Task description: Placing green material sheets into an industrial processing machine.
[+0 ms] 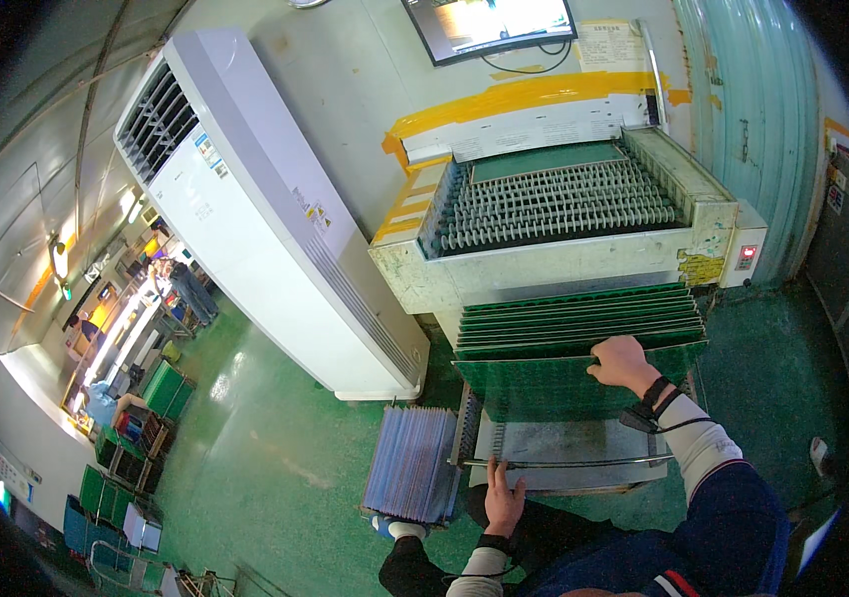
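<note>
My right hand (626, 365) is closed on the top edge of a green circuit board panel (544, 386), the front one of a row. Several more green panels (573, 323) stand on edge behind it in a rack, close together. My left hand (504, 500) lies with its fingers apart at a thin metal rod (583, 463) that crosses the front of the rack; its fingertips reach the rod. Under the panels shows the rack's grey metal base (583, 441). Left of the rack, a stack of thin bluish sheets (410, 464) stands on edge near my foot.
Behind the rack stands a conveyor machine (554, 206) with rows of rollers and a small control box (746, 252) at its right. A tall white air conditioner (275, 229) is at the left. Farther left, people work at a lit bench (126, 333). A screen (489, 25) hangs above.
</note>
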`<state>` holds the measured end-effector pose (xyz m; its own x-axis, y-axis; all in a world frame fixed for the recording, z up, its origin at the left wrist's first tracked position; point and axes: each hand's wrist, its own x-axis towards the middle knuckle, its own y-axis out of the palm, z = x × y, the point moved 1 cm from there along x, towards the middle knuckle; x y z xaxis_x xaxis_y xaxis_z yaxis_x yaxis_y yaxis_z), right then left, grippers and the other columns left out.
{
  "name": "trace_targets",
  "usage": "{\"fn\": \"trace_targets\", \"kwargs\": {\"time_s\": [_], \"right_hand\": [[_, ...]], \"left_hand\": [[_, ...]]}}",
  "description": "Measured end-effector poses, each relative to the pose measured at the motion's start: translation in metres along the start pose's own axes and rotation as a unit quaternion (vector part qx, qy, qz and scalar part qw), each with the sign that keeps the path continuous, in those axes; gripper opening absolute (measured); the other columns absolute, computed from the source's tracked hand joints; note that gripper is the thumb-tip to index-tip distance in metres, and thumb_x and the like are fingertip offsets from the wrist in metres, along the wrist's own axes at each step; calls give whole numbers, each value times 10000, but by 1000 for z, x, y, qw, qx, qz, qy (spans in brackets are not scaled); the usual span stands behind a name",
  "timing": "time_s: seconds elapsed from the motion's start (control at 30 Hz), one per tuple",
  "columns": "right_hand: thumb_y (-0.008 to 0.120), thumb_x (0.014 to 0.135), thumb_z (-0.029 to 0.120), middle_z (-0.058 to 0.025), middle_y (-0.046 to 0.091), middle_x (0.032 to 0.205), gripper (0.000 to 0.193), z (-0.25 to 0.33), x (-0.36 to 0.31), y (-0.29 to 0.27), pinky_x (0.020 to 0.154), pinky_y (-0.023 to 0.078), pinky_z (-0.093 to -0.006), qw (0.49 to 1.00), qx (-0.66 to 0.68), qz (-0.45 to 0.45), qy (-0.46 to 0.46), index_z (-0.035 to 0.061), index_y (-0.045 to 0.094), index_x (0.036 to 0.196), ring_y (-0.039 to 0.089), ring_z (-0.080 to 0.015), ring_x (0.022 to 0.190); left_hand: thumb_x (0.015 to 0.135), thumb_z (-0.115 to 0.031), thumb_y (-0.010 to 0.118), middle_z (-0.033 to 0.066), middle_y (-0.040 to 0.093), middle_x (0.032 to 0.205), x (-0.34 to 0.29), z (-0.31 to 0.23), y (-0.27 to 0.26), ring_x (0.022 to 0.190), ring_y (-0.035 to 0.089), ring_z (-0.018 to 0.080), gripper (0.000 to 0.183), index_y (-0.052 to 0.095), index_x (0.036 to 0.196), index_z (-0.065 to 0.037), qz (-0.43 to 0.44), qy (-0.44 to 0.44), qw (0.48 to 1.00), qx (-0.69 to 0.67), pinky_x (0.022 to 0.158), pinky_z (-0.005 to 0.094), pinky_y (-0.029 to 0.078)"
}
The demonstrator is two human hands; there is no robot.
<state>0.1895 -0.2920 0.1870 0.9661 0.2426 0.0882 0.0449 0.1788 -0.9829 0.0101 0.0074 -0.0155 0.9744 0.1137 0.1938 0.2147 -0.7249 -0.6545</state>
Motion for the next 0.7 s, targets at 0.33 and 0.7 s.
{"fn": "trace_targets", "kwargs": {"time_s": [0.33, 0.7], "right_hand": [[758, 825, 408, -160, 737, 863, 335, 1, 1, -2, 786, 568, -488, 1000, -12, 8, 1, 84, 764, 909, 716, -363, 887], [751, 834, 415, -155, 739, 869, 340, -1, 2, 1, 790, 567, -493, 1000, -11, 8, -7, 88, 759, 929, 716, -365, 890]], "left_hand": [[950, -320, 678, 199, 341, 1616, 0, 2, 2, 1254, 577, 451, 582, 475, 1434, -68, -6, 4, 1000, 11, 917, 493, 554], [942, -286, 688, 196, 328, 1620, -1, 1, -2, 1317, 533, 434, 590, 474, 1437, -48, 33, -34, 999, 2, 964, 480, 539]]}}
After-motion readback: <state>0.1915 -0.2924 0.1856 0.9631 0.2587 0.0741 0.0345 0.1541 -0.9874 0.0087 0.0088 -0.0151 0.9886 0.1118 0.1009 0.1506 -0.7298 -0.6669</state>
